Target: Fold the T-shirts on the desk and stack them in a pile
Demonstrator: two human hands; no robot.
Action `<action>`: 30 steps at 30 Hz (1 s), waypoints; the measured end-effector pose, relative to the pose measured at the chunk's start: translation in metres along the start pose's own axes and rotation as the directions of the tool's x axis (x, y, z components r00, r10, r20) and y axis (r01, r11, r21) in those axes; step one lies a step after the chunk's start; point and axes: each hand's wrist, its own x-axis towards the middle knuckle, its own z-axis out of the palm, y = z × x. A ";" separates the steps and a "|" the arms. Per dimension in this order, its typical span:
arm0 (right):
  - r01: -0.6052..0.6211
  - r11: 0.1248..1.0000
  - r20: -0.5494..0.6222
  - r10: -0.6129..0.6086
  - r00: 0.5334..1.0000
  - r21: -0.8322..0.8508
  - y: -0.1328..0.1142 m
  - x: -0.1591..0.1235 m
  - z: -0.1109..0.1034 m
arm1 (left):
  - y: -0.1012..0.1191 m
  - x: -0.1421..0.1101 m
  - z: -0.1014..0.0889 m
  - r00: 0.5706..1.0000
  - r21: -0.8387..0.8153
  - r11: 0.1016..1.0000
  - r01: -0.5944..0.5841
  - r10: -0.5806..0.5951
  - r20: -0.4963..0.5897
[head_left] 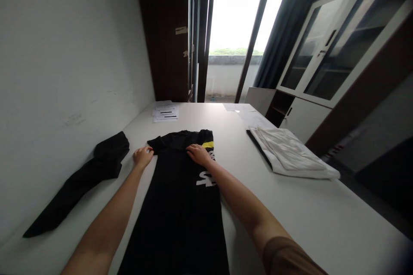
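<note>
A black T-shirt [180, 206] with a yellow stripe and white lettering lies lengthwise on the white table [258, 219], its collar end away from me. One side is folded over, so part of the print is out of sight. At the edge of the sleeve on the left, my left hand [143, 156] pinches the cloth between thumb and fingers. My right hand [198, 154] rests palm down on the upper part of the shirt, beside the yellow stripe, with its fingers stretched out on the cloth.
Left of the shirt, another black garment [87, 176] lies crumpled near the wall. On the right is a stack of folded white cloths [290, 152] with a black one beneath. Papers [165, 112] lie at the far end. A glass-door cabinet [338, 38] stands beyond the right edge.
</note>
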 end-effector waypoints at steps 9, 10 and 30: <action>-0.010 0.997 0.007 0.010 1.000 0.074 -0.009 -0.001 -0.005 | 0.007 -0.001 0.023 0.997 0.028 0.997 -0.070 0.070 0.024; -0.006 0.997 0.007 0.006 1.000 0.077 -0.010 -0.001 -0.005 | 0.006 -0.001 0.024 0.998 0.044 0.997 -0.065 0.063 0.029; -0.036 0.980 -0.043 0.046 0.998 0.198 -0.019 0.005 -0.003 | 0.016 0.001 0.028 0.941 -0.179 0.931 -0.319 0.334 0.055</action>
